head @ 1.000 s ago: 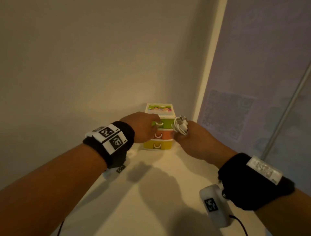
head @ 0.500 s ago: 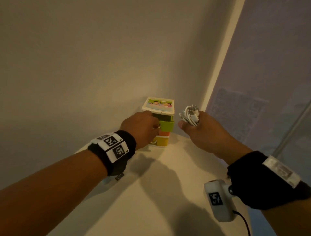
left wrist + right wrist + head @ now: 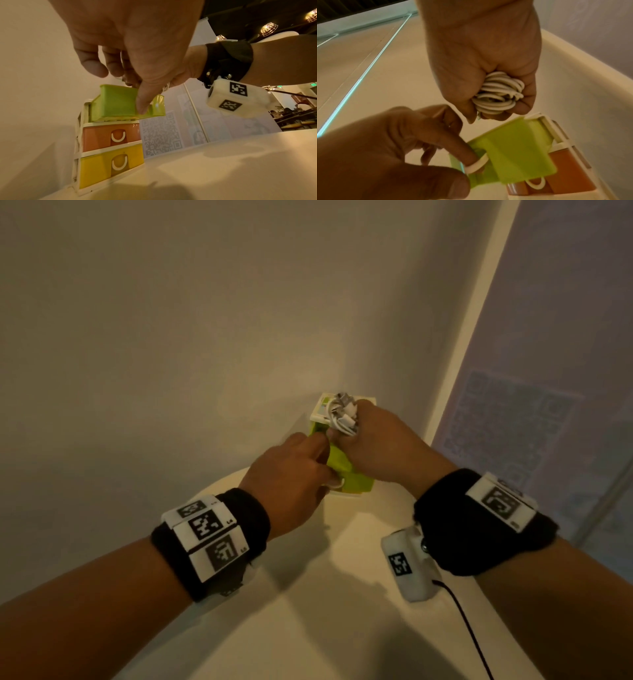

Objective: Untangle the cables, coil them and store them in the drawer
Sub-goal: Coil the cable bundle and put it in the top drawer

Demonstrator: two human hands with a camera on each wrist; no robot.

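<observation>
A small white drawer unit stands in the corner of the pale table. Its green top drawer is pulled far out. My left hand has a finger hooked in that drawer's white loop handle. My right hand grips a bundle of coiled white cables just above the back of the open drawer. The orange drawer and the yellow drawer below are closed.
A plain wall rises behind and left of the unit. A frosted panel with a QR code stands close on the right. The pale table stretches towards me in front of the unit.
My left hand has pulled the green drawer much further out. My right hand has carried the cable bundle left, from beside the unit to over the open drawer.
</observation>
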